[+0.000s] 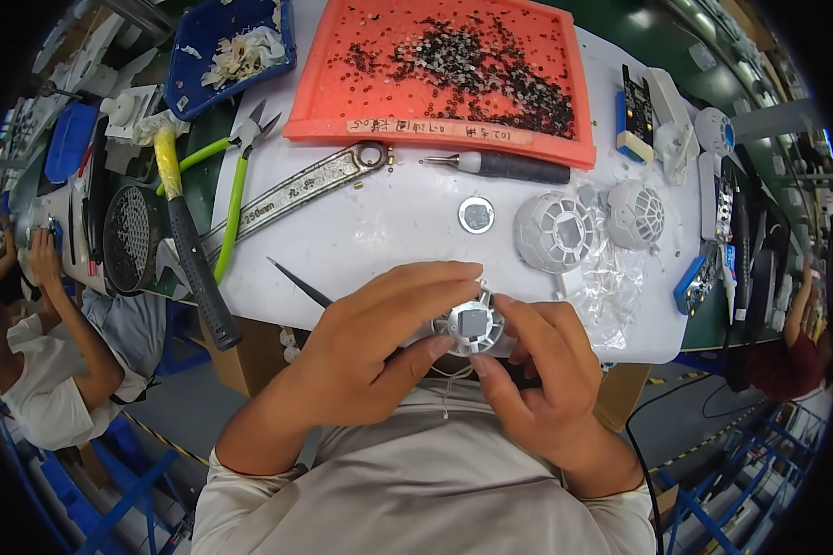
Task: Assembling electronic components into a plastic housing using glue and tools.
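The left hand (366, 338) and right hand (553, 379) are gripping a white ribbed housing (473, 339) by the table's (379, 227) near edge.
A grey square (473, 322) is already sitting centred in it; fingers are perhaps hiding whatever remains undone.

Includes one left hand (375, 333), one right hand (551, 361), one held white part (473, 322), two adjacent white domes (553, 233), one silver disc (477, 215), one screwdriver (518, 167), one hammer (192, 250), one wrench (287, 196), one pair of pliers (235, 205), one red tray (324, 129) of tiny pieces (472, 57) (too many to count).

Handwriting marks the red tray (541, 145); lettering, the wrench (296, 192).
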The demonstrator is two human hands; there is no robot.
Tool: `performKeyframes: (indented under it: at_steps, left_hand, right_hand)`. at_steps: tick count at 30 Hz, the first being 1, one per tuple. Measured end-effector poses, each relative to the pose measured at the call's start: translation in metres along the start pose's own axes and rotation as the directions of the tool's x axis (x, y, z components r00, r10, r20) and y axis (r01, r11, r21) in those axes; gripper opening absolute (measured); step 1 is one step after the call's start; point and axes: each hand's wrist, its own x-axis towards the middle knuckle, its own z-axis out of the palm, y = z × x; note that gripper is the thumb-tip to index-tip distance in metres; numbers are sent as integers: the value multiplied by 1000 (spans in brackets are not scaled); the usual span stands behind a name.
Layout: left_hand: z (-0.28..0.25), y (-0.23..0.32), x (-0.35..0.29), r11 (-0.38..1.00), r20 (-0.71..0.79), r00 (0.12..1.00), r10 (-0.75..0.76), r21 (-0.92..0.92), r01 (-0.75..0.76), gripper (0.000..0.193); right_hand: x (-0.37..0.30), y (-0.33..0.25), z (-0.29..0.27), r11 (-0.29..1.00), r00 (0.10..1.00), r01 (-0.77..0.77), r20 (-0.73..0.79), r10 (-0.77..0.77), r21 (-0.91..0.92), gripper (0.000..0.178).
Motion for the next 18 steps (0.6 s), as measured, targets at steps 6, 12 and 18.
performKeyframes:
  at_steps: [6, 12, 18]
  left_hand:
    - [-3, 1, 3, 996, 23, 998, -53, -70, 55, 47]
    - [-3, -1, 3, 997, 13, 1000, -26, -78, 27, 49]
    - [-5, -4, 5, 997, 54, 999, 2, -82, 3, 46]
  right_hand:
    - [3, 0, -2, 1000, 999, -1, 49, 1, 16, 56]
    - [6, 4, -5, 996, 996, 47, 75, -53, 75, 59]
    - [13, 5, -6, 992, 992, 3, 126, -19, 123, 56]
